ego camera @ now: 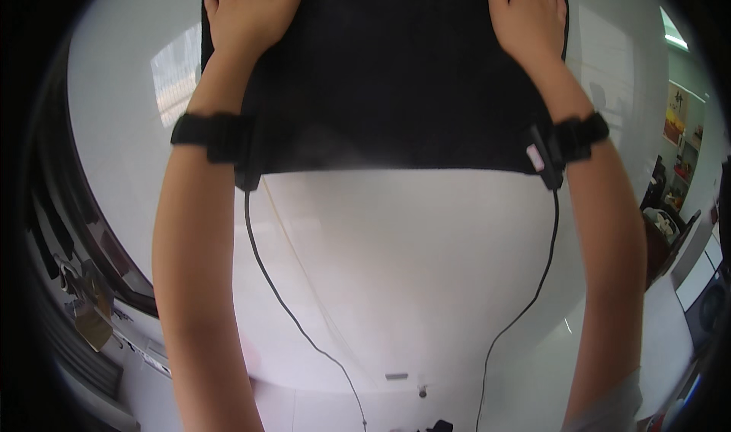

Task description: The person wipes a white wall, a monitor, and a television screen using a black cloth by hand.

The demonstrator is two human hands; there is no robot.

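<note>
A black cloth or mat (394, 78) takes up the upper middle of the view, its near edge running almost straight. My left hand (245, 15) lies flat, palm down, at its left side, thumb spread. At the right side my right hand (531, 18) rests the same way, near the cloth's border. The picture's top edge cuts off most fingertips. Both wrists wear black straps, the left strap (214, 138) and the right strap (577, 138), each with a small device and a thin cable. Nothing shows in either palm.
Beneath the cloth is a glossy white surface (388, 249) with window reflections. The left cable (285, 306) and right cable (517, 320) trail towards me. Dark hanging items (51, 226) appear at far left. On the right are a shelf (685, 158) and a dark chair-like object (662, 238).
</note>
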